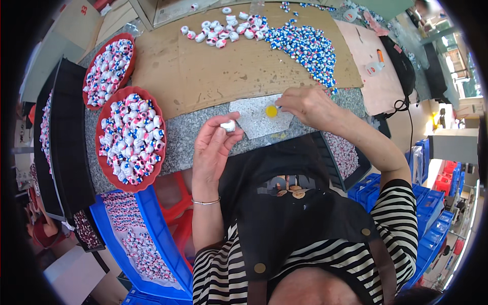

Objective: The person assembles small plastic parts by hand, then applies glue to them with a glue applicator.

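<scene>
From my remote view, I see the left hand [211,145] pinching a small white piece [227,125] left of the round yellow dish [271,111], while the right hand [307,105], nearer that dish, curls just right of it, its hold unclear.

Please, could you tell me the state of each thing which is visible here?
Left hand: pinching white piece
Right hand: bent, grip unclear
Yellow disc: on pale sheet
Nearer red bowl: heaped
Farther red bowl: heaped
Cardboard: flat, stained
Blue crate: holding small pieces
</scene>
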A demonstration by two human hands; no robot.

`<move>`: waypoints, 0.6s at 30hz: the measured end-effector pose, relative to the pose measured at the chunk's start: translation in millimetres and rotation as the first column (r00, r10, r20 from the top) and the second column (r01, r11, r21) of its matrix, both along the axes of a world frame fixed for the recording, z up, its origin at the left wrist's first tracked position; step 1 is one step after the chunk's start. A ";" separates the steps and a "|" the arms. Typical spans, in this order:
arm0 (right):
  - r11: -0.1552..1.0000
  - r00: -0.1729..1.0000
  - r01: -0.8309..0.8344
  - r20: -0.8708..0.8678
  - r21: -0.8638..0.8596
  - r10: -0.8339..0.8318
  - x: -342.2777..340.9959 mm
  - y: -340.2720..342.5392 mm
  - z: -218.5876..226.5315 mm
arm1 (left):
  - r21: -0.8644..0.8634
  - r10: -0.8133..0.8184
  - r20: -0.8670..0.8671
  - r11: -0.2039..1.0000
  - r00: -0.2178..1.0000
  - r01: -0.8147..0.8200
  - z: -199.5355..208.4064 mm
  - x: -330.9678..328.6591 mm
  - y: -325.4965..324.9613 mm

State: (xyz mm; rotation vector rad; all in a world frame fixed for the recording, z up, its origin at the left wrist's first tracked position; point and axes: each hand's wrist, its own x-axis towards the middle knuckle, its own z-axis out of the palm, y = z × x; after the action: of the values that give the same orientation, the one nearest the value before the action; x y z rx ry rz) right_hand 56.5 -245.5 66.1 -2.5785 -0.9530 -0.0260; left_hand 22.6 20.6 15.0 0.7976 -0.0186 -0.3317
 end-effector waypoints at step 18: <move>0.983 0.993 -0.106 0.033 -0.149 0.112 -1.0 16.6 1.1 | 0.399 0.054 0.219 0.906 0.974 -0.140 -1.3 -6.7 -20.5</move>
State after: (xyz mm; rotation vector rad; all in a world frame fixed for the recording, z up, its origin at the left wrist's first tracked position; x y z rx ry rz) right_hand 55.5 -228.9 67.2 -2.6634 -1.1503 0.0222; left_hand 15.9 0.2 13.7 1.2484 -0.1024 -0.1567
